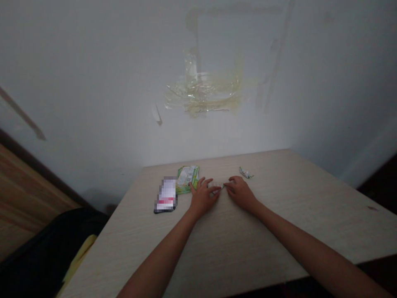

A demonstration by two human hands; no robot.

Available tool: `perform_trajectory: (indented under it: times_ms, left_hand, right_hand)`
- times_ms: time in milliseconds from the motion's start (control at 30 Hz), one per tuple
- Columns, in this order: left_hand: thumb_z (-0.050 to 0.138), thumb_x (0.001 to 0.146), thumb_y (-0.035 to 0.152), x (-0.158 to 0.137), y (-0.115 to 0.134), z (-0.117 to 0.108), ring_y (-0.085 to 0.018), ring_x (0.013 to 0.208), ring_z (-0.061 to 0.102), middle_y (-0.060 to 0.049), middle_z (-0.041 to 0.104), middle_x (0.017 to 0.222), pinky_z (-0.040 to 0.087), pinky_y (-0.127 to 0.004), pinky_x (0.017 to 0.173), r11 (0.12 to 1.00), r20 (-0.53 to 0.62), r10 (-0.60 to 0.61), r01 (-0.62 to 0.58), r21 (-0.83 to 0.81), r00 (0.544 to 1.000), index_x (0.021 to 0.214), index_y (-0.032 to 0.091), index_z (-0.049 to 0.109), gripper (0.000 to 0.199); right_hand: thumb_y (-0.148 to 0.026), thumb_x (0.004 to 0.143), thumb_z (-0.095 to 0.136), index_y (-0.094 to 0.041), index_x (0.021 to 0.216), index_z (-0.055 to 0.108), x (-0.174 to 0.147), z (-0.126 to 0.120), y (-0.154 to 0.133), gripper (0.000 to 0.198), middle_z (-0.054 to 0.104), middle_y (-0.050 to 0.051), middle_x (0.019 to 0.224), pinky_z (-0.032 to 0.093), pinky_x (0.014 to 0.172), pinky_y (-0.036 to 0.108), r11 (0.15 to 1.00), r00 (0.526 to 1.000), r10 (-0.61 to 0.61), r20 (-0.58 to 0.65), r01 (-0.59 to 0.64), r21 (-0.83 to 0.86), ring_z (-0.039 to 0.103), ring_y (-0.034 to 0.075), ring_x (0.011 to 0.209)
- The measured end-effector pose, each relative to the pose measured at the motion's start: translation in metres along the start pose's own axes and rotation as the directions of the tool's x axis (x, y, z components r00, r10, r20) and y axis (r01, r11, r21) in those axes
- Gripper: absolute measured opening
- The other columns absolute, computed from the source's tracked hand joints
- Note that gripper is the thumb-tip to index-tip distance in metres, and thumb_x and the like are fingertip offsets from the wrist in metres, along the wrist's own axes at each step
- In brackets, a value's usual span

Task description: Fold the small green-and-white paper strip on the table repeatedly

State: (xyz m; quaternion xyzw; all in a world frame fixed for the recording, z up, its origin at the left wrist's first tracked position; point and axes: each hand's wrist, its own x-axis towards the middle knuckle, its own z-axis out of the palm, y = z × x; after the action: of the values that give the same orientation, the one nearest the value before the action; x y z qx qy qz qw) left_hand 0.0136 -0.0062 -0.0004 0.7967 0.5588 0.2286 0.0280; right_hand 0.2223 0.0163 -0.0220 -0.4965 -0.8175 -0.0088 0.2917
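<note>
A small pale packet (pixel 216 184), with markings too small to read, lies low over the table between my two hands. My left hand (pixel 204 195) has its thumb and forefinger on the packet's left part, while its other fingers are spread towards a green-and-white printed packet (pixel 187 176). The little finger reaches that packet's right edge; whether it touches cannot be told. From the other side, my right hand (pixel 242 192) pinches the small packet's right end between thumb and fingertips. Beyond the right hand lies a small crumpled wrapper (pixel 246 172).
A phone (pixel 166 195) with a blurred-out screen lies left of the green packet. The pale wood table (pixel 149 256) meets a white wall (pixel 108 82) bearing peeling clear tape (pixel 204 93). Dark and yellow cloth (pixel 49 244) hangs beside the table's left edge.
</note>
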Motion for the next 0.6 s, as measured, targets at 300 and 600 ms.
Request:
perform_trajectory:
  times_ms: [300, 600]
  left_hand:
    - [0.056, 0.091, 0.050, -0.0012, 0.0005, 0.0028, -0.033, 0.142, 0.031, 0.005, 0.050, 0.147, -0.001, -0.080, 0.107, 0.993, 0.021, 0.097, -0.098, 0.068, 0.995, 0.114, 0.055, 0.066, 0.026]
    - [0.051, 0.092, 0.053, -0.0004, -0.0011, 0.0041, -0.035, 0.142, 0.032, 0.003, 0.050, 0.147, 0.003, -0.081, 0.106, 0.991, 0.000, 0.029, -0.028, 0.128, 1.000, 0.115, 0.055, 0.065, 0.027]
  right_hand:
    - [-0.007, 0.088, 0.049, -0.015, 0.112, 0.070, 0.0034, -0.0013, -0.0002, 0.033, 0.067, 0.011, 0.112, 0.044, 0.100, 0.039, 0.986, 0.994, -0.108, 0.034, 0.103, 0.134, 0.054, 0.022, 0.112]
    - [-0.001, 0.080, 0.048, -0.018, 0.106, 0.074, 0.0035, 0.0007, 0.0047, 0.040, 0.069, 0.010, 0.107, 0.045, 0.098, 0.040, 0.968, 0.993, -0.115, 0.011, 0.110, 0.227, 0.055, 0.022, 0.109]
